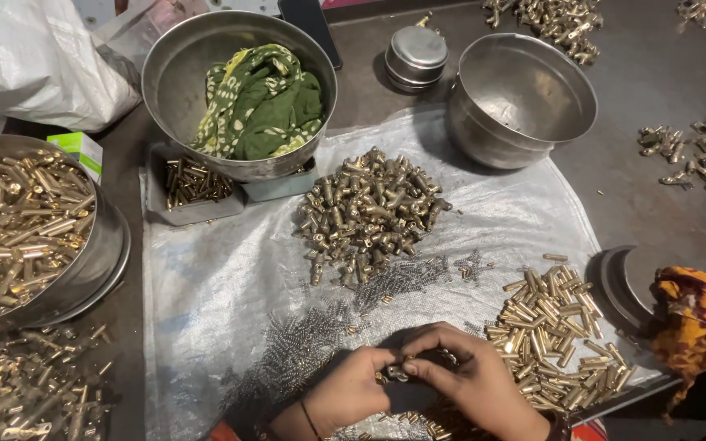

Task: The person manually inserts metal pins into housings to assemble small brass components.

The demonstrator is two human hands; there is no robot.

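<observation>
The left hand (pixel 351 388) and the right hand (pixel 459 371) met at the near edge of the bench (pixel 647 77), over a clear plastic sheet (pixel 222 278). The fingers of both hands were drawn close together, pinching a small metal fitting (pixel 396 373) between their tips; the left thumb and forefinger closed on one end, while the right fingers curled over the other. How the piece was shaped inside the grip could not be told.

Just beside the right hand lay a heap of brass tubes (pixel 553 335), and just beyond the left hand was a scatter of small steel springs (pixel 304 339). Farther up the sheet sat a pile of dull metal fittings (pixel 369 212). At the left stood a steel bowl of brass tubes (pixel 22 229), with loose brass parts (pixel 30 392) on the bench below it. At the back, a steel bowl (pixel 175 61) held a green patterned cloth (pixel 259 102), resting on a small tray of brass pieces (pixel 194 184). An empty steel bowl (pixel 520 98) stood to the right of it, near a small lidded steel tin (pixel 417 55). An orange cloth (pixel 692 314) lay at the right edge.
</observation>
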